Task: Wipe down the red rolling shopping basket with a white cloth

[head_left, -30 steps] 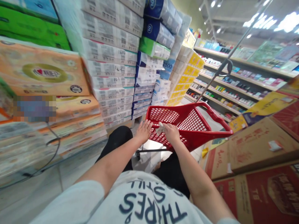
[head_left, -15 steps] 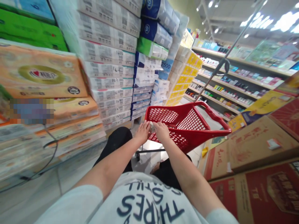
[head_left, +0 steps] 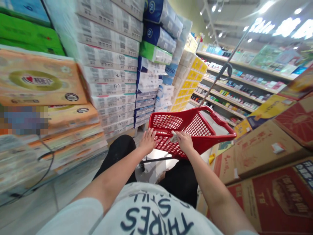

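Observation:
A red plastic shopping cart [head_left: 168, 121] with lattice sides stands in front of my knees, its handle pointing to the right. My left hand [head_left: 147, 142] is at the cart's near left corner, the fingers bent over the rim. Between the fingers of my right hand [head_left: 186, 142] is a small crumpled whitish cloth [head_left: 174, 137], held against the near rim. The cloth's far side and part of the rim are hidden by my fingers.
Stacked orange tissue packs [head_left: 39, 78] stand on the left, with tall piles of white packs [head_left: 110, 55] beyond. Cardboard boxes [head_left: 259, 147] line the right side close to the cart. Stocked shelves [head_left: 244, 75] and a slanting metal pole [head_left: 217, 76] are farther back.
My right hand has moved right along the near rim with the cloth, away from my left hand. My left hand stays at the corner. The whole view has shifted slightly.

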Motion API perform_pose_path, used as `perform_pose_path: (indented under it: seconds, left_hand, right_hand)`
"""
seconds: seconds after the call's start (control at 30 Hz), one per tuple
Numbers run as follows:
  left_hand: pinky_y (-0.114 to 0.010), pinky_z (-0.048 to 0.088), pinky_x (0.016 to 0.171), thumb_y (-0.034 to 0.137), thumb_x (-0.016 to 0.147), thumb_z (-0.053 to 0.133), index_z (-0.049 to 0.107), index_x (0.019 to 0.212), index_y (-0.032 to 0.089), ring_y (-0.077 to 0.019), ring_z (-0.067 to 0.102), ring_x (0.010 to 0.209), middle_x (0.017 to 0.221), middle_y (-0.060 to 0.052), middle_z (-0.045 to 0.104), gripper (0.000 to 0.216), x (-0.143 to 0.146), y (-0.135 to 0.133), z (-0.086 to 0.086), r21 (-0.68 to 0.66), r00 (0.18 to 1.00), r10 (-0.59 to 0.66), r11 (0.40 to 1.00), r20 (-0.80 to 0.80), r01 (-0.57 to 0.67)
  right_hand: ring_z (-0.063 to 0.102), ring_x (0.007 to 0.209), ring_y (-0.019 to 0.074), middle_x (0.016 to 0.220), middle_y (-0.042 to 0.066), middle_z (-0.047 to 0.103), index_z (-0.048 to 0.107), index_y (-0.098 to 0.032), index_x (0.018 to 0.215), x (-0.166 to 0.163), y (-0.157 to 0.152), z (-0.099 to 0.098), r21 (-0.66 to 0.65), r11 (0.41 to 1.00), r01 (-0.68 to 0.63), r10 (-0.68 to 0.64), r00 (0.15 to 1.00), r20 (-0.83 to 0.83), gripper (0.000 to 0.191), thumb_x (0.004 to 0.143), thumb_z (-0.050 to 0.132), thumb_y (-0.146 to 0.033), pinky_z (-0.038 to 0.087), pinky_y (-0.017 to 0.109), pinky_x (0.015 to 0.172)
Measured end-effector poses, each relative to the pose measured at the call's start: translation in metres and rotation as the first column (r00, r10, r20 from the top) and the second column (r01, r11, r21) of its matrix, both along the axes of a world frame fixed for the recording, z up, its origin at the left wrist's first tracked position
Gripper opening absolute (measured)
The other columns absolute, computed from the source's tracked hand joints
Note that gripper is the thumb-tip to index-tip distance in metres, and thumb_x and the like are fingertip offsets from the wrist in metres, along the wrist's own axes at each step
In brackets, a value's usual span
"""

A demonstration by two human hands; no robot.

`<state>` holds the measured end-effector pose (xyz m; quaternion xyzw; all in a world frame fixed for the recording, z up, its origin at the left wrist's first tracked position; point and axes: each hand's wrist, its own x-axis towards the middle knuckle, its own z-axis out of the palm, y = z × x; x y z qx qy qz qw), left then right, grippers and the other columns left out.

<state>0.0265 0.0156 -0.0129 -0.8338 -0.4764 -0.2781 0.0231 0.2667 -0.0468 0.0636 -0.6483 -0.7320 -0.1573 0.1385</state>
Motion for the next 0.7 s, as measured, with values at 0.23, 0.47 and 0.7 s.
perform_pose_path:
  seconds: [0.23, 0.47, 0.7]
  left_hand:
    - [-0.042, 0.019, 0.117, 0.040, 0.096, 0.037, 0.020, 0.149, 0.013, -0.0216, 0.016, 0.145, 0.156, -0.011, 0.020, 0.062, 0.051, -0.010, 0.044, 0.155, 0.972, -0.227, 0.960, -0.069, 0.235]
    - [-0.049, 0.020, 0.114, 0.045, 0.096, 0.038, 0.025, 0.148, 0.023, -0.0255, 0.028, 0.140, 0.152, -0.008, 0.032, 0.059, 0.061, -0.009, 0.035, 0.074, 0.962, -0.216, 0.970, -0.165, 0.231]
    - [-0.051, 0.025, 0.108, 0.042, 0.096, 0.038, 0.018, 0.150, 0.029, -0.0275, 0.026, 0.140, 0.157, -0.006, 0.022, 0.059, 0.063, -0.019, 0.038, 0.140, 0.966, -0.205, 0.964, -0.155, 0.227]
  right_hand:
    - [0.055, 0.104, 0.0195, 0.119, 0.005, 0.063, 0.056, -0.023, 0.125, -0.037, 0.011, -0.002, -0.033, 0.999, -0.016, 0.013, 0.996, -0.087, 0.036, 0.093, 0.043, -0.018, 0.035, 0.031, 0.092]
    - [0.054, 0.110, 0.0191, 0.126, 0.005, 0.060, 0.053, -0.025, 0.130, -0.008, -0.003, 0.008, -0.019, 0.998, -0.066, 0.066, 0.998, -0.025, 0.038, 0.095, 0.039, -0.020, 0.035, 0.033, 0.096]
    - [0.054, 0.114, 0.0194, 0.128, 0.006, 0.061, 0.056, -0.023, 0.128, 0.001, -0.003, 0.011, -0.053, 0.997, 0.064, -0.068, 0.994, -0.085, 0.037, 0.095, 0.039, -0.022, 0.034, 0.034, 0.099]
